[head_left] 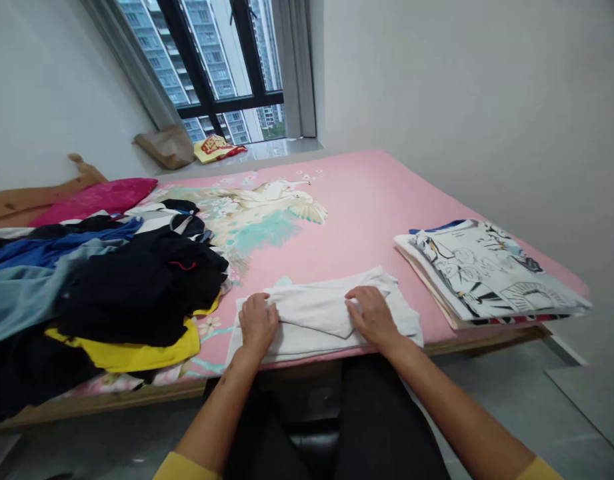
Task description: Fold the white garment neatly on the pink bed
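A pale grey-white shirt point(311, 308) lies partly folded at the bed's front edge, directly before me. One layer is turned over its middle, and a flap slants toward the right side. My left hand point(258, 325) is at the shirt's left end, fingers curled over the fold and thumb on the cloth. At the right part, my right hand point(375, 316) has bent fingers and thumb closed on the folded layer. Both palms face down, so the exact grip under the fingers is partly hidden.
A loose heap of dark, blue and yellow clothes point(137, 287) covers the bed's left side. To the right sits a stack of folded shirts point(487, 270) with a printed top. The pink bedsheet point(367, 200) spreads behind; a magenta pillow point(99, 200) lies far left.
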A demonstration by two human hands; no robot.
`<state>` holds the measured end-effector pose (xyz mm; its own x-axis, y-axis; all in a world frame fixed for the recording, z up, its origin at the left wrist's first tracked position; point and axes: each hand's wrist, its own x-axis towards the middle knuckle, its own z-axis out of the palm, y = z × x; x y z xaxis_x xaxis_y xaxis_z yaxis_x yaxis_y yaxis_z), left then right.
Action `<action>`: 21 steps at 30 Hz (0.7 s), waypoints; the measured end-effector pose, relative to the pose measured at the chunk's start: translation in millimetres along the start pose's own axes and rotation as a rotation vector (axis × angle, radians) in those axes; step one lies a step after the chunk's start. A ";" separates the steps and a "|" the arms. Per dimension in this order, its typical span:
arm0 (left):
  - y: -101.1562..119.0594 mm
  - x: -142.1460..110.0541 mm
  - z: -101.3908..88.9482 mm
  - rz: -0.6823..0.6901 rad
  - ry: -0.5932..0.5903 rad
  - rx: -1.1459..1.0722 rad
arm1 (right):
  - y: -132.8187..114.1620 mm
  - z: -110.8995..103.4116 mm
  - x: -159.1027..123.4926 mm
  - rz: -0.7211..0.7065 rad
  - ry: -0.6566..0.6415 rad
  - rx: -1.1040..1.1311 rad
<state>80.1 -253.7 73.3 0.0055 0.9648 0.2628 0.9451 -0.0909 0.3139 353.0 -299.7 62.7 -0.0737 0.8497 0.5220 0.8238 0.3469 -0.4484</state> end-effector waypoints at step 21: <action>-56.6 34.7 -19.9 -0.134 -0.288 -0.375 | -31.6 42.0 -48.0 0.067 -0.124 -0.188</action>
<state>20.3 -220.0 82.8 0.0320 0.9983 -0.0489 0.7612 0.0073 0.6484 306.9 -334.8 21.3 -0.0743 0.9146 0.3975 0.9183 0.2182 -0.3303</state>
